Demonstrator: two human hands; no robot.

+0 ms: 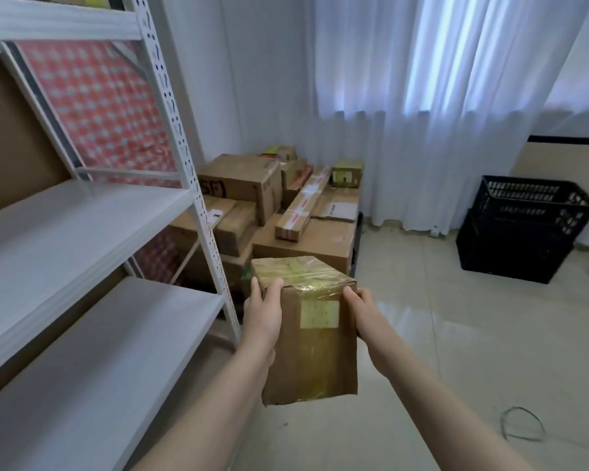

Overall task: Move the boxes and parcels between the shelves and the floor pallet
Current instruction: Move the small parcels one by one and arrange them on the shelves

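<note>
Two bare hands hold one cardboard box [315,355] in the air at the middle of the head camera's view. The box is brown, its top wrapped in shiny yellowish tape, with a pale label on the face toward the camera.

The left hand [262,314] grips the box's upper left edge, its thumb lying on the near face and its fingers curled round the side. The right hand [364,311] clasps the upper right edge, thumb on the near face; its fingers go behind the box and are hidden. Both forearms reach in from below the box.

Left of the box stands a white metal shelving rack [82,212] with bare shelf boards. Beyond the box, near the rack's far end, a pile of brown cartons and parcels [279,212] sits low by a white curtain [422,96]. Right of the box and further back stand black plastic crates [521,229] on the pale tiled floor [456,334]. Nearer, to the box's lower right, a thin loop of cable [522,424] lies on the tiles.
</note>
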